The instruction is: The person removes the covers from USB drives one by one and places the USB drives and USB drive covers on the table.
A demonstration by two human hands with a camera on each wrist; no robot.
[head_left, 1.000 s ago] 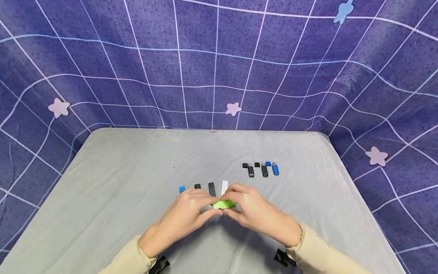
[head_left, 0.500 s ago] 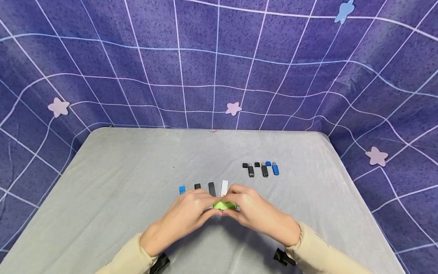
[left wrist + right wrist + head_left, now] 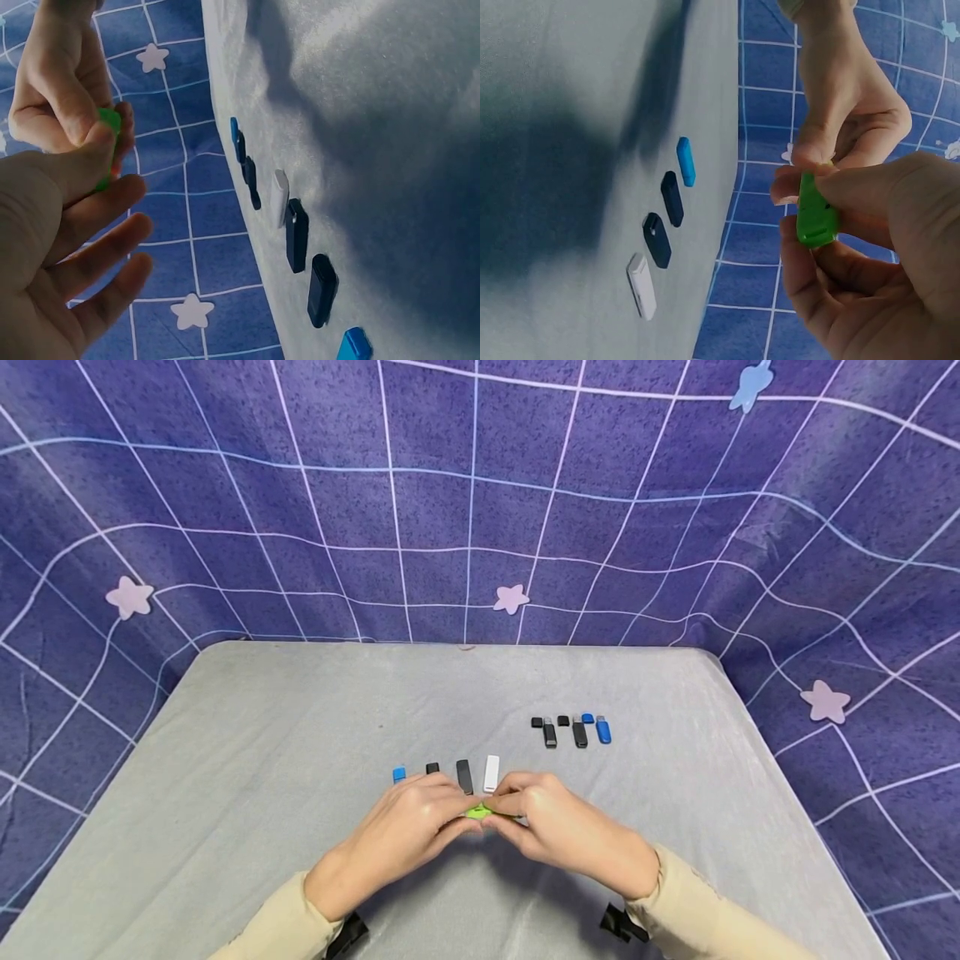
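L hand [image 3: 408, 818] + R hand [image 3: 555, 818] clamped on green stick [image 3: 477, 812], abv surface

Biggest 1st: purple backdrop cloth [image 3: 420, 510] w/ pale grid lines, behind & at both sides. In front, lt-gray cloth-covered surface [image 3: 315, 718], w/ the hands' shadow on it in wrist views. Beige sleeves [image 3: 720, 902] come in from bottom L & R.

Hands tog. at ctr, fingertips meeting. L pinches one end of the green stick, thumb + index; its other fingers spread loose in L-wrist view. R grips the other end, thumb on top, fingers curled. Stick held off the surface, mostly covered by fingers.

Pale stars [image 3: 512, 599] dot the backdrop. Blk pieces [image 3: 622, 924] sit under the wrists.

Near row, just past hands, L to R: blue stick [image 3: 399, 772], blk stick [image 3: 432, 768], dk stick [image 3: 464, 775], white stick [image 3: 491, 773]; first 2 part hidden by L hand in head view.

Farther R: 2 blk USB sticks [image 3: 580, 732] + blue USB stick [image 3: 603, 730], metal ends bare. Smallest: 2 blk caps [image 3: 537, 722] & blue cap [image 3: 588, 718], each just beside a stick.
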